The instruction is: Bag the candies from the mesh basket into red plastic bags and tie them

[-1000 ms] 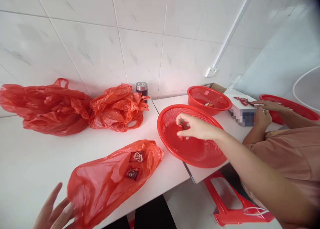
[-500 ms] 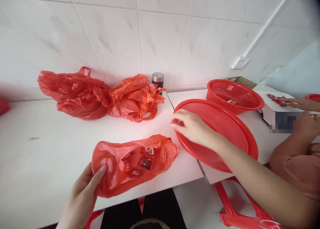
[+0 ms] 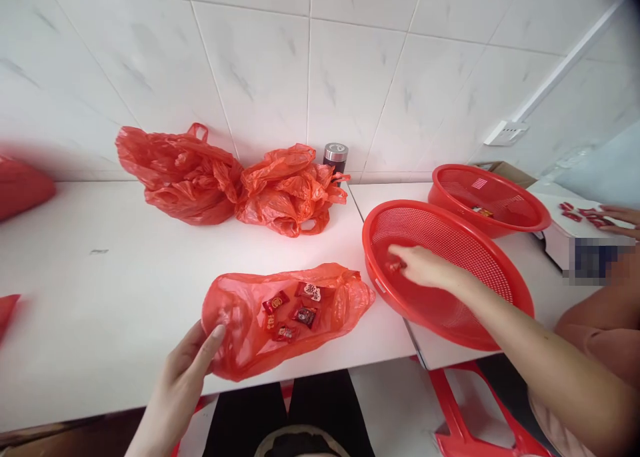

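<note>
My left hand (image 3: 193, 364) pinches the left edge of an open red plastic bag (image 3: 240, 350), which lies on its side near the front of the white table. Several wrapped candies (image 3: 305, 316) are spread inside the bag, in red and dark wrappers. To the right, my right hand (image 3: 413, 265) reaches into a large red perforated basket (image 3: 505, 277). Its fingers are closed on a small red candy (image 3: 396, 266) near the basket's left inner wall.
Crumpled red bags (image 3: 287, 190) and a fuller red bag (image 3: 185, 177) stand by the wall beside a dark, silver-lidded flask (image 3: 335, 153). Another red basket (image 3: 540, 218) sits behind. A person's hand (image 3: 623, 218) touches red packets on a white surface at right.
My right hand has moved from above the large basket's left rim down into it. My left hand still holds the bag. The view has shifted, and more red material shows at the left edge.
</note>
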Tool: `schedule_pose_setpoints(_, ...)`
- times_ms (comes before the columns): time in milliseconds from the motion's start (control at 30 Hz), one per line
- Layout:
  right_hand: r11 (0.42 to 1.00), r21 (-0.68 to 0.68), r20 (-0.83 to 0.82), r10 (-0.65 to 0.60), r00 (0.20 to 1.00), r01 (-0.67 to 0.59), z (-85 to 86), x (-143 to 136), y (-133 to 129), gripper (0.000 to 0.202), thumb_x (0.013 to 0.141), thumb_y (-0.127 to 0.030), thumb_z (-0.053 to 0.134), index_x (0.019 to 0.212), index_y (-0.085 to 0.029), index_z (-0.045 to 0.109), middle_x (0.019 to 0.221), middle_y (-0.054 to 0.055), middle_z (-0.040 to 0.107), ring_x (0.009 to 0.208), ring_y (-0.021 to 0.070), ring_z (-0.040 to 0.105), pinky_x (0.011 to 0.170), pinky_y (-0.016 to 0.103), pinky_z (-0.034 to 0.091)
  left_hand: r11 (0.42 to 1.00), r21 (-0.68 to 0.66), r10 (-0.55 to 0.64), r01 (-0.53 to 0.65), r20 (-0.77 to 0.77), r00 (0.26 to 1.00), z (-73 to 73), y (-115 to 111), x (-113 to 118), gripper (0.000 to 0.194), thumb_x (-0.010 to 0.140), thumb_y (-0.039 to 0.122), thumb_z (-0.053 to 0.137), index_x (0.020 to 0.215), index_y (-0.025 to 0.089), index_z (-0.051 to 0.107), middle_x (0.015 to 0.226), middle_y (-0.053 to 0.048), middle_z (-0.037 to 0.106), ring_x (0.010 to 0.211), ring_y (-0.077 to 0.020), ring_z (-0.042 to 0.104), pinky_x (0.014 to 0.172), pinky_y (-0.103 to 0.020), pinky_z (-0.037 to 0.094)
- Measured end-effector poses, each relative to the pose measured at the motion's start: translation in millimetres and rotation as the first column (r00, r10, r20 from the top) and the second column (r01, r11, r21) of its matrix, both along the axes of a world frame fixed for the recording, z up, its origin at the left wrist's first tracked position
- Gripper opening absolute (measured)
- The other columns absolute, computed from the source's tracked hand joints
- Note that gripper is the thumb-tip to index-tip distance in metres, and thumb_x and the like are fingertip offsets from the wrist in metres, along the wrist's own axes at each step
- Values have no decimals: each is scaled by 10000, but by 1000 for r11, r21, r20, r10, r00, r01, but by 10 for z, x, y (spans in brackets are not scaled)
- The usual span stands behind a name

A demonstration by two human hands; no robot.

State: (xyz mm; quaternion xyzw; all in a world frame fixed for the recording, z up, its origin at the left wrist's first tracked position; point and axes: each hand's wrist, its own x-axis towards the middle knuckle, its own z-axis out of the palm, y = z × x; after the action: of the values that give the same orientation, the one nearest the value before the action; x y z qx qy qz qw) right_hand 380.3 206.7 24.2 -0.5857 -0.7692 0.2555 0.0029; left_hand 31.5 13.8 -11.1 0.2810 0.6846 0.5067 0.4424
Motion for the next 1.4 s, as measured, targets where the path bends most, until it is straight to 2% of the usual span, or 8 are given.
schedule_pose_setpoints(200,953,197,-333,285,899,-229,524,-749,-520,191,870,-314,526,1059,-285,520,969,27,630,828,193,590,707,322,470,999,35,14,-16,38,999,16,7,31,431,702,532,690,969,194,674,724,-12,681,635,-177,628,601,-249,525)
schedule_pose_setpoints(400,752,495,109,442,890,-434,194,-1314,-722,521,748,-220,685,1232,-268,499,1272,127,498,1010,332,526,795,462,450,995,83,55,-60,64,996,40,-59,-165,338,673,469,742,820,194,610,644,35,625,535,-104,558,489,-166,453)
schedule_pose_setpoints(567,876,249,161,384,909,-414,245,-1126,-544,417,761,-25,510,1113,-244,555,749,42,598,662,203,589,606,326,424,979,81,158,-185,265,951,83,-163,-398,406,606,424,809,860,231,559,701,51,641,496,-96,572,444,-166,471)
schedule_pose_setpoints(733,982,-29,-251,174,952,-187,780,-1079,-339,234,871,-213,524,1089,-270,461,717,-17,619,574,141,619,539,259,473,1000,-3,19,-19,367,930,322,-94,-402,468,711,509,717,1093,262,607,892,-23,708,684,-182,668,567,-260,560)
schedule_pose_setpoints(867,993,-98,-584,-9,812,-59,1035,-1136,-213,169,864,-230,582,969,-242,450,719,-15,615,596,142,639,510,250,521,994,103,-80,44,384,920,584,-27,-535,389,678,407,770,1025,276,653,965,-11,719,761,-185,669,616,-249,561)
schedule_pose_setpoints(1100,978,-204,-787,-139,602,-41,1105,-1078,-108,258,800,-248,687,874,-223,440,669,-49,567,547,116,625,515,253,544,942,331,98,-59,-102,990,860,19,-920,424,622,301,772,1031,262,665,825,28,670,708,-124,582,611,-178,481)
schedule_pose_setpoints(1233,997,-69,-849,-35,528,-44,1189,-1144,-126,324,758,-279,732,858,-223,429,743,-40,599,577,100,620,517,232,534,972,220,227,-83,-783,579,1068,127,-882,394,744,299,635,1138,303,629,747,49,601,618,-119,516,492,-170,345)
schedule_pose_setpoints(1400,993,47,-807,103,581,-112,1290,-1279,-82,355,726,-247,756,895,-221,445,696,-56,558,615,112,615,529,240,534,964,-183,-251,192,-866,433,1297,380,-936,230,774,369,614,880,184,702,626,19,608,537,-136,519,457,-188,316)
